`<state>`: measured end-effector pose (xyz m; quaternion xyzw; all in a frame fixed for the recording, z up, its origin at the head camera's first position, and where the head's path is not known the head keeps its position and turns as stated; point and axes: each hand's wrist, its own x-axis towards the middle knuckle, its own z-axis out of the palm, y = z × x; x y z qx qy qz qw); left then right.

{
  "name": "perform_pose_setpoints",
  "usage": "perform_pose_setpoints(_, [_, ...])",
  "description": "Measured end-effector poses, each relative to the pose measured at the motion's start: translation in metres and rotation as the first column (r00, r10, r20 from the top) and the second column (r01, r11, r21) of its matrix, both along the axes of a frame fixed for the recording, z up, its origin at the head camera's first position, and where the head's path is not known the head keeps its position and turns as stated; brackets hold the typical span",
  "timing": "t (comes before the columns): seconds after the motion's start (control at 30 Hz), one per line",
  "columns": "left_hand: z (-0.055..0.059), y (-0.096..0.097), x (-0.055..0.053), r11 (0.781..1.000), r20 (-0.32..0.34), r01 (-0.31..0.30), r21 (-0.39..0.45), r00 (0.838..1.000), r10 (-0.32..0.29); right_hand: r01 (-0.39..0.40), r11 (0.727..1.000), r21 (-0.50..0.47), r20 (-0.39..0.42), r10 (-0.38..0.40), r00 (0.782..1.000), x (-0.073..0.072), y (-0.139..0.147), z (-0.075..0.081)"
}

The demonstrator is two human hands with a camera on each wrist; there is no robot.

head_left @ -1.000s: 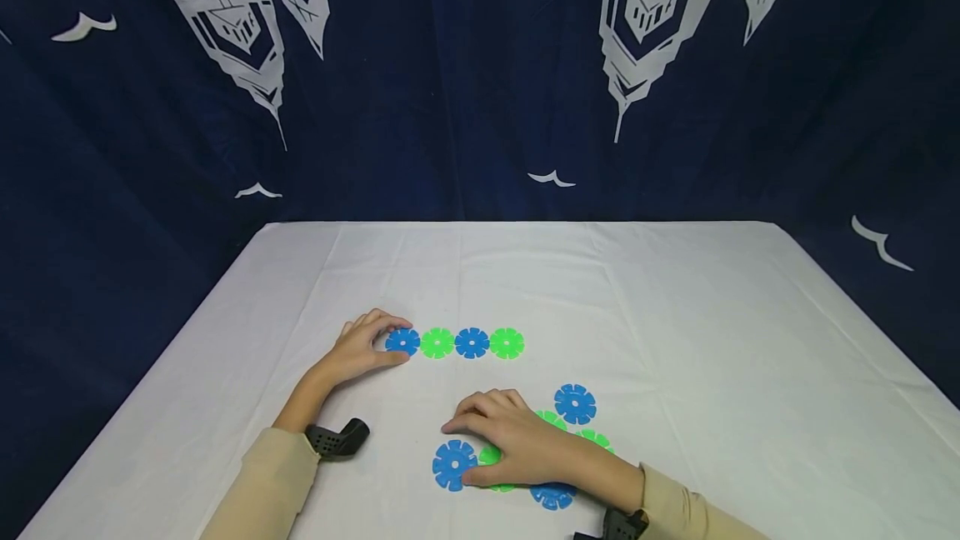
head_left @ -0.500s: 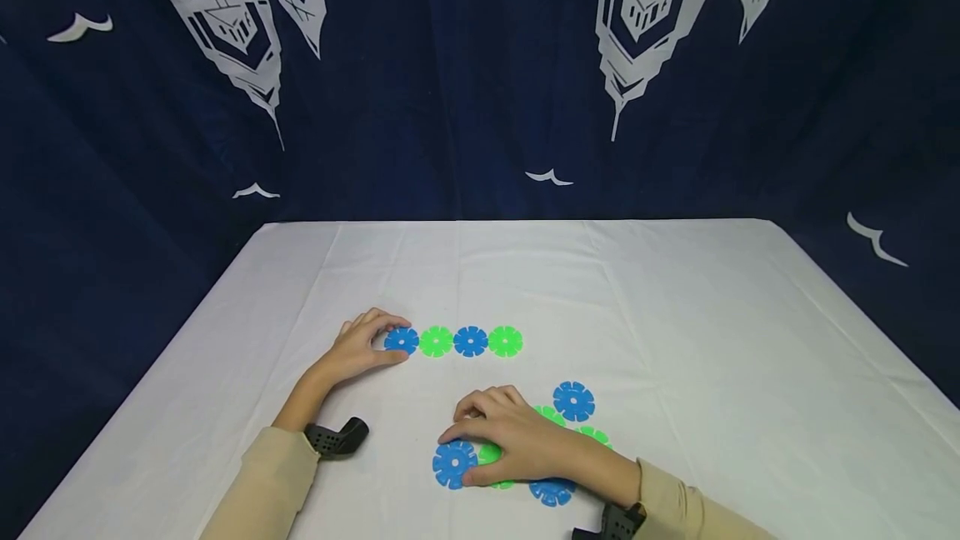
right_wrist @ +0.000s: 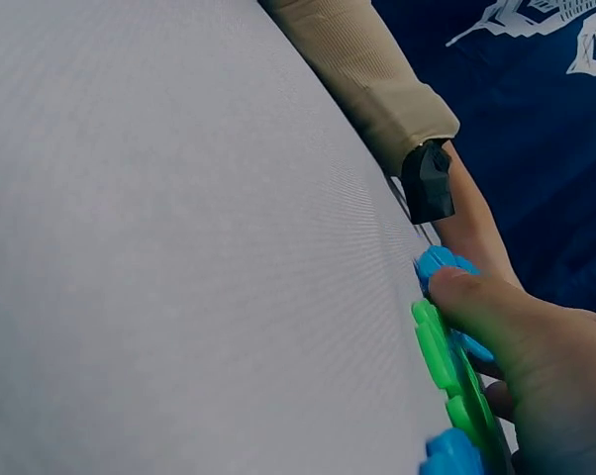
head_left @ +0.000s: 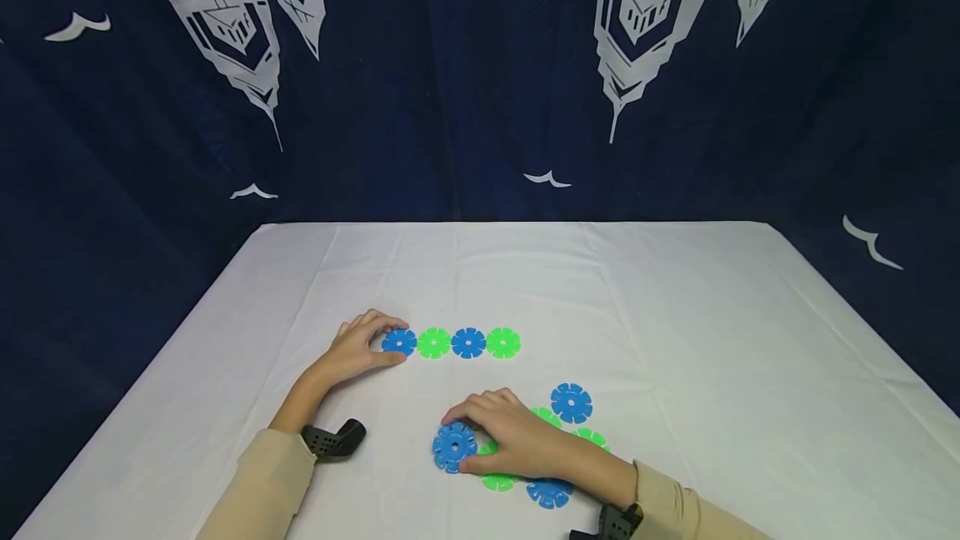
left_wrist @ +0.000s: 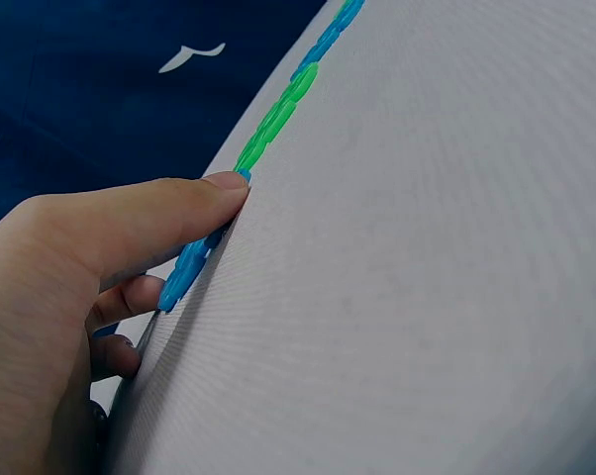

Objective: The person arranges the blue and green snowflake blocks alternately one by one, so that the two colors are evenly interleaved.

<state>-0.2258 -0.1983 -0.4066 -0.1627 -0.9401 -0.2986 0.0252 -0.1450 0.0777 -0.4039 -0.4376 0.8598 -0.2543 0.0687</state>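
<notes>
1. Now a blue notched disc (head_left: 453, 447) sits between thumb and index finger of the right hand (head_left: 516, 436), pinched at its edges; it has shifted outward in the last half second and, I judge, is being lifted.
2. Just beside that thumb lies a green notched disc (head_left: 498, 482); past the knuckles, a loose blue disc (head_left: 572, 402).
3. Well beyond those fingers, the left hand (head_left: 358, 348) pinches the end blue disc (head_left: 399, 341) of an alternating row (head_left: 468, 343), unmoved.
4. Under all fingers, a white tablecloth (head_left: 712, 357).

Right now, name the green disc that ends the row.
The row's rightmost green disc, with a neighbour on one side only; the row's other green disc sits between two blue discs.
</notes>
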Motion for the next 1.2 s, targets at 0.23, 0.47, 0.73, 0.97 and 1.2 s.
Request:
perform_pose_setpoints(0.23, [0.001,-0.001,0.001,1.0,-0.005,0.004,-0.004,1.0,-0.004,0.062,0.996,-0.063,0.159,-0.051,0.986,0.0,-0.001,0.001])
perform_pose_setpoints(0.47, [0.0,0.0,0.001,1.0,-0.002,-0.001,0.001,1.0,0.001,0.04,0.98,-0.195,0.249,0.01,0.968,-0.003,-0.003,0.0])
perform_pose_setpoints(0.73, [0.0,-0.001,0.0,1.0,-0.008,0.001,-0.005,1.0,-0.001,0.054,0.973,-0.223,0.33,0.023,0.944,-0.004,-0.002,0.004])
perform_pose_setpoints(0.97, [0.0,-0.001,0.001,1.0,-0.008,0.002,-0.007,1.0,-0.002,0.058,0.976,-0.212,0.347,0.019,0.938,-0.011,0.006,0.01])
perform_pose_setpoints(1.2, [-0.001,-0.001,0.0,1.0,-0.001,0.005,-0.006,1.0,-0.005,0.105,0.959,-0.263,0.312,-0.019,0.95,-0.025,0.02,0.014])
